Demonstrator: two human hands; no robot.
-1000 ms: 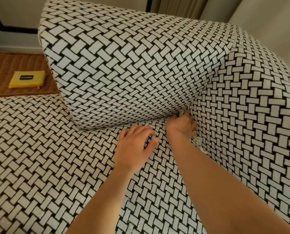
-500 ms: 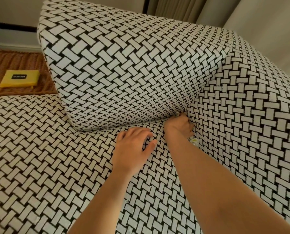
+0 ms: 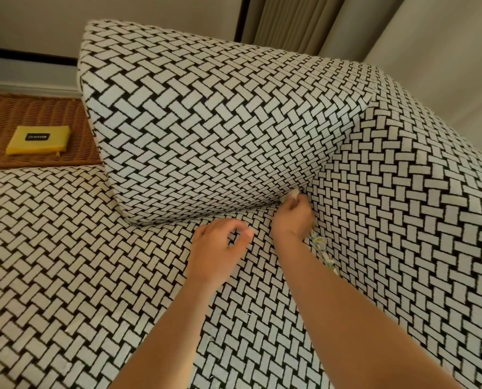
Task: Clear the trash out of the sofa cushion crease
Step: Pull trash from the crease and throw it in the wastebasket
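Note:
The sofa is covered in black-and-white woven-pattern fabric. Its back cushion (image 3: 206, 122) meets the seat (image 3: 66, 262) and the armrest (image 3: 402, 220) in a corner crease. My right hand (image 3: 291, 217) is pressed into that corner, fingers pinched on a small pale scrap of trash (image 3: 294, 194) that pokes out of the crease. A crumpled patterned wrapper (image 3: 322, 249) lies along the crease between seat and armrest, just right of my right wrist. My left hand (image 3: 217, 248) hovers over the seat beside it, fingers curled apart, holding nothing.
A brown wicker surface (image 3: 24, 116) sits left of the back cushion with a flat yellow pouch (image 3: 38, 139) on it. Wall and curtain stand behind the sofa.
My right hand has drawn slightly out of the corner, and the pale scrap now shows at its fingertips. My left hand has curled its fingers a little. The view shifted right.

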